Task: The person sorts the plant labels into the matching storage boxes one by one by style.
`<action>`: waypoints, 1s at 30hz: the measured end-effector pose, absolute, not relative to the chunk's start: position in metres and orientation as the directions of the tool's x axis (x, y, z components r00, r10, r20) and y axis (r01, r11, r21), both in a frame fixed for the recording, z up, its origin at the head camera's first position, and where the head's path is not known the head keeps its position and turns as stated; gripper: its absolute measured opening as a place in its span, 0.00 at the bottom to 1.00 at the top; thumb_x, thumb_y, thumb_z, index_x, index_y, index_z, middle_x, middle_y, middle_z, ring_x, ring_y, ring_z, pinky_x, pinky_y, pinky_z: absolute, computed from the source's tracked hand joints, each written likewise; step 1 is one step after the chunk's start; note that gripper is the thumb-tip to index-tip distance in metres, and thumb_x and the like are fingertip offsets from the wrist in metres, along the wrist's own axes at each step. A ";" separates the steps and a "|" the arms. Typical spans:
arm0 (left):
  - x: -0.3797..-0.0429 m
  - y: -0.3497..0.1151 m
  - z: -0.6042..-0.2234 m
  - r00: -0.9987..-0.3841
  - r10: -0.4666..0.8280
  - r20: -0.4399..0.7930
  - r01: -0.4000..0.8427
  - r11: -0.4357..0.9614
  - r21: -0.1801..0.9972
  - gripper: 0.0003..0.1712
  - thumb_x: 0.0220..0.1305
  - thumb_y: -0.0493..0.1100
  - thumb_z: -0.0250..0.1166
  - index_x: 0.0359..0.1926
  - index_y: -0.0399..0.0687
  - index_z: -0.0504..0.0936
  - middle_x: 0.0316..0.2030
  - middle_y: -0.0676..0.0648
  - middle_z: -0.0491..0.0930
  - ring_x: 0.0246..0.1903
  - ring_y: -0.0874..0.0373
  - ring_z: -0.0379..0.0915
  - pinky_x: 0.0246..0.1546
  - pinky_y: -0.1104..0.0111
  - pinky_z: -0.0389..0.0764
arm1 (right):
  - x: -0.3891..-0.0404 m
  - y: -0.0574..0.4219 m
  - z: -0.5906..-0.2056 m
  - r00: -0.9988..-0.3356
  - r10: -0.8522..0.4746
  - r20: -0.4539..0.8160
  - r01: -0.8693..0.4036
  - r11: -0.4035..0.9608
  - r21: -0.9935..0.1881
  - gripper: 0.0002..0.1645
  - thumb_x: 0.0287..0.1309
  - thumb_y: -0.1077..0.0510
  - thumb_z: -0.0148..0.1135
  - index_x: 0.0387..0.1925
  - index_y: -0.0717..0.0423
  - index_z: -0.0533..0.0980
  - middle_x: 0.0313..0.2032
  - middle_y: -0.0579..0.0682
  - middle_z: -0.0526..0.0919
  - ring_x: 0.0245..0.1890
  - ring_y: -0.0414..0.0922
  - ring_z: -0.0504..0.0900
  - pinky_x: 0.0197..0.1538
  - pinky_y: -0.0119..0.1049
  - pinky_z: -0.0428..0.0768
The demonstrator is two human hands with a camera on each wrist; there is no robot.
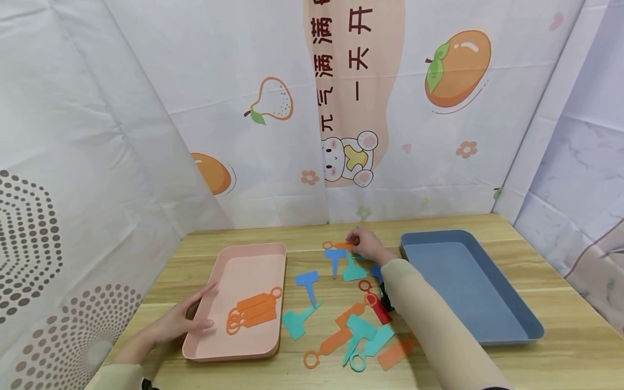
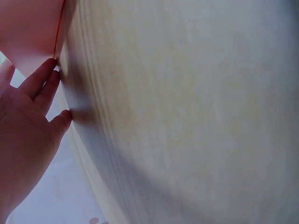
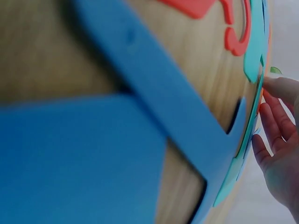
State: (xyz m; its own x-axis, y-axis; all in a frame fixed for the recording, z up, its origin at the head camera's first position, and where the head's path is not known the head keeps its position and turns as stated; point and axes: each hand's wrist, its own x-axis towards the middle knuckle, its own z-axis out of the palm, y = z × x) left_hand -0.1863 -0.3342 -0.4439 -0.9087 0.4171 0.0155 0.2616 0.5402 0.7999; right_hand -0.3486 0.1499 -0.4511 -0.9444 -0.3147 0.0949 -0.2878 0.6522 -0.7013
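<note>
- L hand (image 1: pixel 174 326), lower left of head frame: fingers spread at pink tray (image 1: pixel 253 271)'s left wall, thumb over rim, not clamped.
- R hand (image 1: pixel 368 247), upper ctr: fingertips at orange tag (image 1: pixel 343 246) near the table's back edge; can't tell if pinched. My hands are well apart.
- Surface: wood-grain table (image 1: pixel 205 374), lengthwise streaks; grain also fills most of L wrist view.
- Stack of orange tags (image 1: pixel 257 307) in pink tray, lower part.
- Ctr to lower ctr: loose teal, blue, orange + red tags, some overlapping.
- Blue-gray tray (image 1: pixel 463 287), right side, behind my R sleeve (image 1: pixel 439 319).
- Room: white curtain (image 1: pixel 219 49) across back, w/ fruit prints, bunny print (image 1: pixel 343 158) ctr, vertical lettering top ctr; gray-brown dot pattern (image 1: pixel 29 238) far left.
</note>
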 end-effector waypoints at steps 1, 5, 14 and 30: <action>-0.186 -0.334 -0.444 -0.908 0.418 0.015 0.261 0.538 0.802 0.50 0.57 0.42 0.72 0.74 0.39 0.54 0.70 0.28 0.51 0.59 0.83 0.48 0.55 0.85 0.53 | -0.348 0.150 -0.451 -0.944 -0.316 0.096 -0.290 0.654 -0.699 0.12 0.56 0.72 0.65 0.43 0.67 0.78 0.39 0.57 0.80 0.41 0.52 0.77 0.50 0.47 0.76; -0.186 -0.335 -0.445 -0.899 0.437 0.024 0.273 0.516 0.812 0.50 0.58 0.41 0.71 0.74 0.37 0.53 0.70 0.26 0.50 0.59 0.83 0.49 0.54 0.85 0.55 | -0.349 0.150 -0.451 -0.947 -0.309 0.083 -0.277 0.660 -0.698 0.12 0.55 0.70 0.66 0.42 0.67 0.78 0.37 0.55 0.80 0.41 0.51 0.77 0.49 0.46 0.76; -0.189 -0.336 -0.445 -0.881 0.471 0.051 0.310 0.491 0.814 0.49 0.60 0.39 0.70 0.74 0.35 0.51 0.69 0.24 0.49 0.60 0.82 0.49 0.55 0.85 0.56 | -0.349 0.149 -0.446 -0.940 -0.342 -0.010 -0.243 0.689 -0.682 0.11 0.59 0.68 0.63 0.44 0.66 0.78 0.38 0.54 0.79 0.39 0.49 0.77 0.47 0.44 0.77; -0.189 -0.337 -0.447 -0.887 0.460 0.027 0.282 0.495 0.822 0.49 0.60 0.39 0.70 0.74 0.35 0.50 0.70 0.25 0.47 0.59 0.85 0.47 0.55 0.85 0.54 | -0.351 0.150 -0.448 -0.932 -0.361 -0.007 -0.261 0.686 -0.679 0.10 0.55 0.70 0.63 0.41 0.64 0.79 0.38 0.54 0.80 0.40 0.51 0.77 0.47 0.46 0.76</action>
